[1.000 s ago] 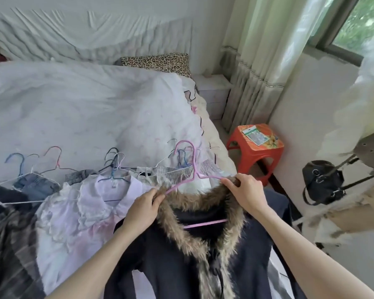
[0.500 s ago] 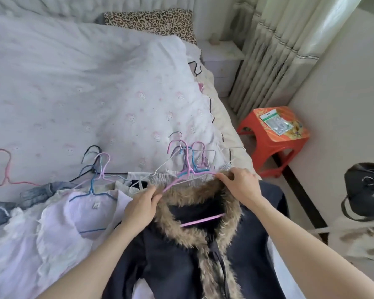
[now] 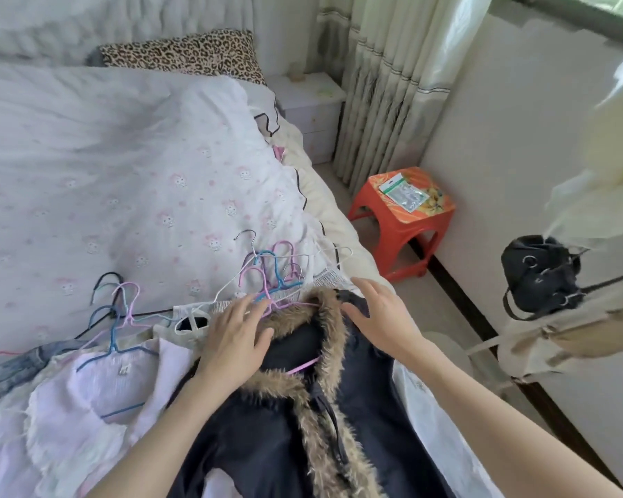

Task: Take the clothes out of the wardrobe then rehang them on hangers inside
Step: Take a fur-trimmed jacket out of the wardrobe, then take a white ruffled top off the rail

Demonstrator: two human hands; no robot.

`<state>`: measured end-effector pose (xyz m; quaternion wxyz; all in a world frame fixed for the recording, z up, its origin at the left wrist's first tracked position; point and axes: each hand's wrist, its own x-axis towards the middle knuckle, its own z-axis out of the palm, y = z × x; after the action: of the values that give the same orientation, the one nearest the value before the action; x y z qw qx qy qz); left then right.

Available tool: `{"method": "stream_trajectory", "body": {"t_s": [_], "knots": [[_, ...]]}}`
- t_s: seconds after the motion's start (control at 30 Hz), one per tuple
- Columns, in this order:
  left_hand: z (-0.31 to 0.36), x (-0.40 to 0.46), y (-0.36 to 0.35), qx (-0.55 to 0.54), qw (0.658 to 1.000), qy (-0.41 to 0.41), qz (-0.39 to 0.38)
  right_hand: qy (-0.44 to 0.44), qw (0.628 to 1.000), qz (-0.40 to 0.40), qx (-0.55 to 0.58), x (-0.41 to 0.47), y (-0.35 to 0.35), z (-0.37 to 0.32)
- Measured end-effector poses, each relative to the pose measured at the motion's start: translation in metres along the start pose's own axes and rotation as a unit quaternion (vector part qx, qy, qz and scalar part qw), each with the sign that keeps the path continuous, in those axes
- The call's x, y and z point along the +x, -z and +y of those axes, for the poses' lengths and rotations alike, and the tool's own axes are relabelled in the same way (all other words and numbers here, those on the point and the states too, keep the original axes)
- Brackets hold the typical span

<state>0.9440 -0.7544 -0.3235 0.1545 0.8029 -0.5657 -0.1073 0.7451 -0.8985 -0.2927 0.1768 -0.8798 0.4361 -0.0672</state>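
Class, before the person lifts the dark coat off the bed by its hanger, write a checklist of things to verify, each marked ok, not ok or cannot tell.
1. Pink hanger sits inside the coat: ok, its bar shows across the neck opening.
2. Hook gripped: not ok, left hand and right hand lie open on the fur collar.
3. Hook free of the loose hangers: cannot tell.
4. Both shoulders seated on the hanger: cannot tell.
5. Coat fastened: not ok, front lies open.
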Motion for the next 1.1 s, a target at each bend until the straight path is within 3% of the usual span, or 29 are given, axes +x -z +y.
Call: {"method": "stream_trajectory", "body": {"t_s": [0.2,0.47,0.63,0.9,1.1], "knots": [[0.094,-0.049,0.018,-0.034,0.994,-0.103,0.034,-0.025,0.997,0.063,-0.039,-0.115,0.062,0.016],[0.227,-0.156,-0.011,-0.078,0.964,-0.253,-0.03,-0.189,0.971,0.148,-0.021,-0.329,0.101,0.056],[0.326,-0.225,-0.015,-0.098,0.922,-0.368,-0.063,-0.307,0.923,0.232,-0.021,-0.481,0.122,0.07],[0.454,-0.407,-0.046,-0.137,0.801,-0.562,-0.153,-0.494,0.809,0.31,-0.07,-0.73,0.128,0.044],[0.528,-0.548,-0.059,-0.168,0.669,-0.693,-0.208,-0.641,0.674,0.357,-0.086,-0.894,0.11,-0.015]]}}
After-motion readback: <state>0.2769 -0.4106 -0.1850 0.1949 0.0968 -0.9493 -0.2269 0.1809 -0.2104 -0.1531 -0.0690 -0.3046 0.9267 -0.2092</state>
